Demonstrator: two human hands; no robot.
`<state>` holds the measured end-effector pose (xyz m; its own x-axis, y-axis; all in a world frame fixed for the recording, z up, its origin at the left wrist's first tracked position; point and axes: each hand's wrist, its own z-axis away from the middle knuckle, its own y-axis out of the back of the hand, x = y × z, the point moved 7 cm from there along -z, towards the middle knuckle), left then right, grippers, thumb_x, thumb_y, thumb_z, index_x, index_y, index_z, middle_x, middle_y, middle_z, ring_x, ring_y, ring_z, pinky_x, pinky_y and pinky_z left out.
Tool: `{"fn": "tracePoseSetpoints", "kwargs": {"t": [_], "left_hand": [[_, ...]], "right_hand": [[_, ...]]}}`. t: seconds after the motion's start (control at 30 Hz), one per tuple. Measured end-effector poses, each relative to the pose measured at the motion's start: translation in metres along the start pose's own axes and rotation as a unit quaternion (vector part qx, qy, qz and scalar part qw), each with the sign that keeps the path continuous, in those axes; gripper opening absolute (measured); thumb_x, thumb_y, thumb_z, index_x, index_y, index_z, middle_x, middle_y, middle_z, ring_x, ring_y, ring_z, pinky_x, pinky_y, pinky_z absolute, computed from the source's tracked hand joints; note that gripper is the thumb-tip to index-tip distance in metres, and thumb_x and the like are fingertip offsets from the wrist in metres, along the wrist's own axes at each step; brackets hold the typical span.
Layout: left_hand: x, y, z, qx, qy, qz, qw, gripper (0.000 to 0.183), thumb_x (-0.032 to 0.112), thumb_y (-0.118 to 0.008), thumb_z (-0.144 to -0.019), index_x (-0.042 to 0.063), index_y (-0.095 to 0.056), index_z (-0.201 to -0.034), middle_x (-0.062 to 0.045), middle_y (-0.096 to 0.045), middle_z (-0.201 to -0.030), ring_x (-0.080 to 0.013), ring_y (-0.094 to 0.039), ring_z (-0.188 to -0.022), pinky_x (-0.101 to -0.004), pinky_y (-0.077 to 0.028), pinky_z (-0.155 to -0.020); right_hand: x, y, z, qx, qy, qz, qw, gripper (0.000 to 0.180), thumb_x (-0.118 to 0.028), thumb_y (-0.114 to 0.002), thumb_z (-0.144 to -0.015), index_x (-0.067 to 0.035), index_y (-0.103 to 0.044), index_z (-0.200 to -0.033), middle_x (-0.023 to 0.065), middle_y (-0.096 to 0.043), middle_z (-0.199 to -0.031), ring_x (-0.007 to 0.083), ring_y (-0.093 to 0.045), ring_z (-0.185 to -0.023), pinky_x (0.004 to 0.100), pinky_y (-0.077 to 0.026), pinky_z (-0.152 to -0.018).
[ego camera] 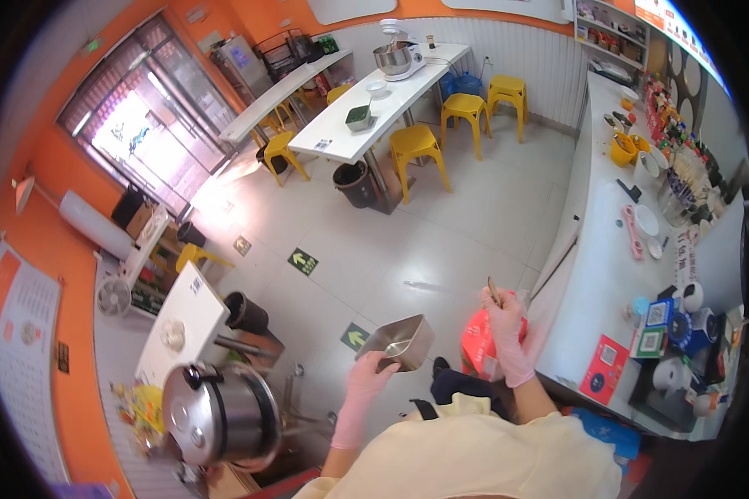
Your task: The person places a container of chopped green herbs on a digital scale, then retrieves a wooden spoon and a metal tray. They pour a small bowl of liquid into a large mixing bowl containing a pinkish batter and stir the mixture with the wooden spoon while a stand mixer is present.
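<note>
My left hand, in a thin pink glove, grips the near rim of a rectangular metal pan, which is tilted and looks empty. My right hand, gloved the same way, is closed around a slim brownish utensil whose tip sticks up above the fingers; its kind is hard to tell. A red plastic bag with printing hangs at the right hand, partly behind it. Whether the fingers also hold the bag is hidden.
A white counter with bowls, a pink utensil and printed code stands runs along the right. A large steel pot is at lower left, near a small table. Ahead are a long white table with a stand mixer, and yellow stools.
</note>
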<state>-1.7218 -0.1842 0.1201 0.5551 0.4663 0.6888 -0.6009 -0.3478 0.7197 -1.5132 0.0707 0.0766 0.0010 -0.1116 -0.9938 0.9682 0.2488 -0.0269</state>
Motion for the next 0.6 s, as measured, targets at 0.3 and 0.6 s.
{"fn": "tracePoseSetpoints", "kwargs": {"t": [0.3,0.6], "left_hand": [[-0.018,0.027,-0.277,0.009,-0.002,0.006,1.000,0.034,0.025,-0.075,-0.078,0.001,-0.065,-0.100,-0.010,-0.062,-0.091,-0.0206,-0.061,-0.078,-0.0319,-0.049,-0.070],[-0.003,0.014,-0.613,-0.017,-0.057,0.003,0.998,0.031,0.023,-0.075,-0.077,0.004,-0.066,-0.099,-0.011,-0.064,-0.094,-0.0266,-0.062,-0.082,-0.0366,-0.050,-0.073]], "right_hand": [[-0.090,-0.164,-0.254,-0.022,0.102,0.069,0.992,0.022,-0.014,-0.071,-0.085,0.000,-0.068,-0.102,-0.0051,-0.057,-0.079,0.0042,-0.048,-0.072,0.0214,-0.041,-0.064],[-0.095,-0.194,-0.552,0.118,0.043,0.062,0.990,0.019,-0.009,-0.069,-0.085,-0.004,-0.069,-0.103,-0.0018,-0.061,-0.083,0.0066,-0.051,-0.075,0.0223,-0.043,-0.068]]}}
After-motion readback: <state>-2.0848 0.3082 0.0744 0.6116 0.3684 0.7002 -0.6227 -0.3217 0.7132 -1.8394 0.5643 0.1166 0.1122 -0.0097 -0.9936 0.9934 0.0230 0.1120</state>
